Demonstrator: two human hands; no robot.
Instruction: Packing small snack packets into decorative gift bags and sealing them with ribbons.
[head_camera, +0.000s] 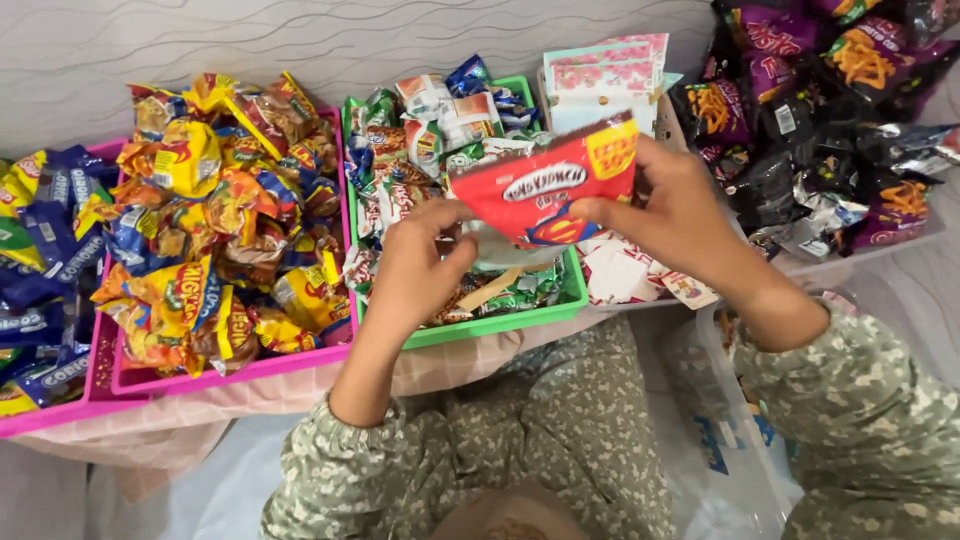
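Note:
A red snack packet (548, 185) with a yellow corner patch is held up over the green basket (500, 322). My right hand (672, 205) pinches its right edge. My left hand (418, 262) grips its lower left side, fingers curled under it. The green basket below holds several small mixed packets (420, 140). Both my sleeves are a green floral print.
A pink basket (240, 368) to the left is heaped with orange and yellow snack bags. Blue packets (45, 250) fill another pink tray at far left. Pink-and-white cards (610, 75) sit behind; purple and black bags (830, 120) are piled at right. A clear plastic bag (730, 440) lies by my lap.

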